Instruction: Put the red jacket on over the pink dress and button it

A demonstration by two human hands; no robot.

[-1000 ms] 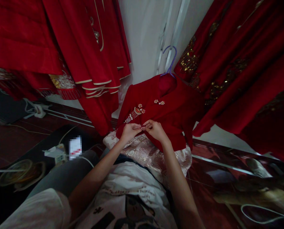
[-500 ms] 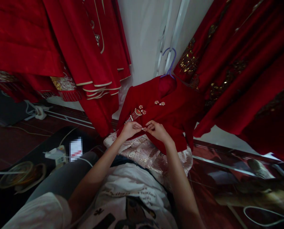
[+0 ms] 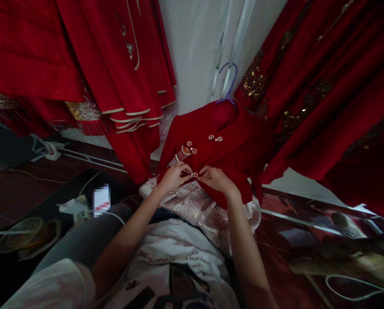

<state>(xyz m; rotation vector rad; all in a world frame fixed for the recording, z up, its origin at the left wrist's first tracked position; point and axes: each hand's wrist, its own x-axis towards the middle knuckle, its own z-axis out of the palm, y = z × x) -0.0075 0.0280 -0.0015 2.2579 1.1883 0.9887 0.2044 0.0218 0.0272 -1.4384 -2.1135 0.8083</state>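
A small red jacket [image 3: 237,146] lies spread in front of me on a purple hanger [image 3: 230,81], its lower part over a pale embroidered cloth [image 3: 198,208]. My left hand [image 3: 172,177] and my right hand [image 3: 217,179] meet at its front opening, both pinching a pearl clasp [image 3: 194,174] between the fingertips. Higher on the jacket sit a second pearl clasp [image 3: 215,138] and a pearl brooch with a tassel [image 3: 184,152].
Red garments hang at the left [image 3: 82,64] and right [image 3: 324,94], with a white wall between them. A power strip with cables [image 3: 74,206] and a round dish [image 3: 21,234] lie on the dark floor at the left. A white cord loop [image 3: 356,287] lies at the lower right.
Both hands have stayed on the clasp; the fingers shifted slightly and the hands sank a little lower on the jacket. Nothing else moved.
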